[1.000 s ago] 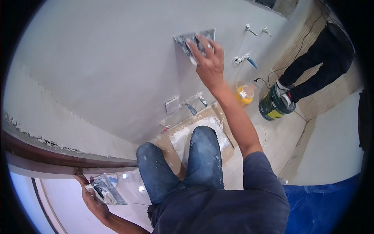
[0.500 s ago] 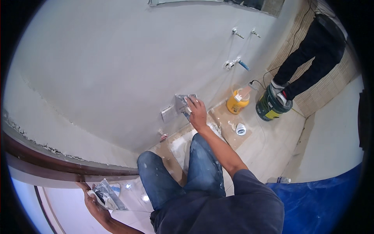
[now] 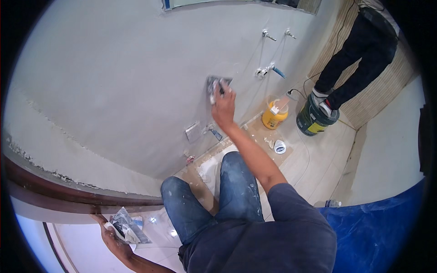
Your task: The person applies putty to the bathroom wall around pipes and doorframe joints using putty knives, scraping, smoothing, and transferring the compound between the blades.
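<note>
My right hand (image 3: 224, 109) is closed on a wide putty knife (image 3: 212, 83) and presses its blade to the grey plastered wall (image 3: 118, 82). Below it on the wall are a square outlet box (image 3: 192, 132) and a pipe stub with a blue end (image 3: 215, 133). At lower left, beside the dark wooden frame (image 3: 82, 195), my left hand (image 3: 113, 241) grips a broad scraper (image 3: 135, 232) smeared with white putty. Its handle is mostly hidden by my fingers and the putty.
A yellow tub (image 3: 274, 120) and a round lid (image 3: 279, 146) rest on putty-spotted cardboard (image 3: 259, 134). Another person (image 3: 364, 54) stands on a dark green bucket (image 3: 306, 122). Pipe fittings (image 3: 263, 73) stick out of the wall. A blue sheet (image 3: 373, 232) and a clear bottle (image 3: 333, 203) lie at right.
My right hand has moved the putty knife up the wall, away from the outlet box, uncovering the blue-ended pipe stub. My left hand stays nearly in place with its scraper.
</note>
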`<state>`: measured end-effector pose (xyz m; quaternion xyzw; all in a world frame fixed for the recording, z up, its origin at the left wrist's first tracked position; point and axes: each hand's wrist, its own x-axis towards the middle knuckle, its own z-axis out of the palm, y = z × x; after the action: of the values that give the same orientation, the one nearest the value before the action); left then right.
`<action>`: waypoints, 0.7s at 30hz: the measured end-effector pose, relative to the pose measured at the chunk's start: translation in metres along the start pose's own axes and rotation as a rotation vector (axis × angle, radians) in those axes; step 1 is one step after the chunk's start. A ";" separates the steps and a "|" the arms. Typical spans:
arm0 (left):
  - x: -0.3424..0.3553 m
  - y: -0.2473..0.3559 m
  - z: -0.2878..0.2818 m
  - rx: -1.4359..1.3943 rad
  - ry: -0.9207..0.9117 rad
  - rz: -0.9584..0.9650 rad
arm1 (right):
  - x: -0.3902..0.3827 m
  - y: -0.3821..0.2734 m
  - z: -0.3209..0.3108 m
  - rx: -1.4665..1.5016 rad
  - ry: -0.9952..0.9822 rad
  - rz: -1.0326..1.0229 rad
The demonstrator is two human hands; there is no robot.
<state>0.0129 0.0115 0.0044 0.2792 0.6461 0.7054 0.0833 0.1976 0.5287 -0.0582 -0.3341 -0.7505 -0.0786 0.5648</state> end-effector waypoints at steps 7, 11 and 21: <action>0.006 -0.013 -0.014 -0.004 -0.009 -0.090 | -0.079 0.010 -0.022 0.133 -0.308 0.148; 0.002 -0.004 -0.007 0.004 -0.002 -0.050 | -0.009 0.040 -0.020 0.156 0.120 0.564; 0.003 0.002 0.008 0.037 0.049 -0.043 | 0.062 -0.069 0.002 0.177 0.084 0.559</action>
<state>0.0147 0.0192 0.0069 0.2492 0.6670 0.6979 0.0775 0.1465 0.5022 0.0145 -0.4737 -0.6091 0.1321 0.6223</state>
